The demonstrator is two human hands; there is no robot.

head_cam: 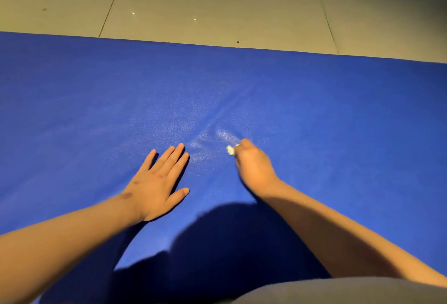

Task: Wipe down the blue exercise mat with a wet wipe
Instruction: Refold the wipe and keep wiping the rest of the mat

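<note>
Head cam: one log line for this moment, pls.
phase: wipe | left hand: flat on blue mat | right hand: grips wet wipe on mat | damp sheen: just beyond wipe

Left hand: palm down, fingers straight and spread, thumb out right, forearm reaching from near left. Right hand: fingers curled round wipe, forearm from near right.

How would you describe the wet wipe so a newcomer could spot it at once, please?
A blue mat spans the view. On it, the right hand grips a small wad, the wet wipe. It is the only white object on the blue.
</note>
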